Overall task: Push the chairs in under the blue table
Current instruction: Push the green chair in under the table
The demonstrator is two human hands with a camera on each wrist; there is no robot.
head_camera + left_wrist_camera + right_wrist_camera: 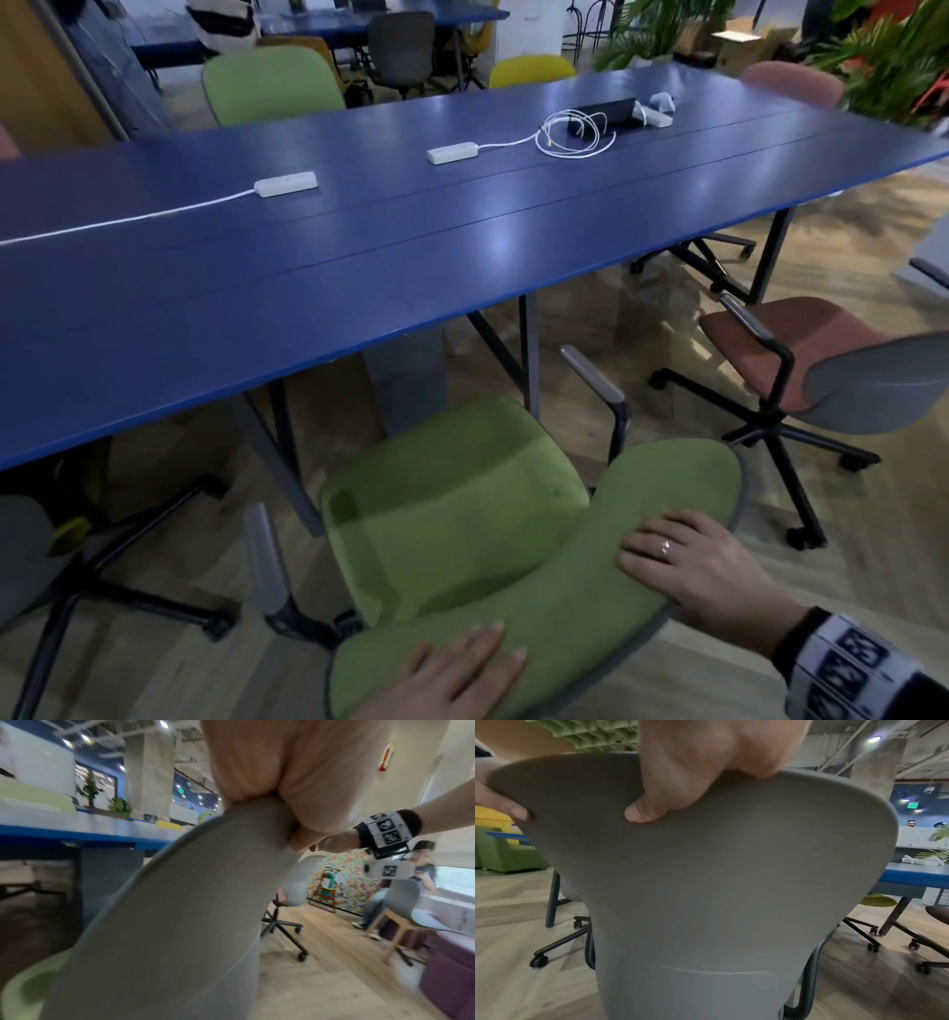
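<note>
Two hands on the green chair (452, 514): the left hand (457, 678) and the right hand (703, 560) each hold a narrow grip over the backrest top, fingers in front, thumbs behind. The seat sits just short of the blue table (359, 246), not yet under. One rust chair (780, 354) stands out to the right. Two white power strips (286, 184) lie on the table.

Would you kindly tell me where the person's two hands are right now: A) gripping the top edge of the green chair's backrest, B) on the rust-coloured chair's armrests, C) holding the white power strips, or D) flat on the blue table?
A: the left hand and right hand both wrap the green chair's backrest, thumbs behind it.
</note>
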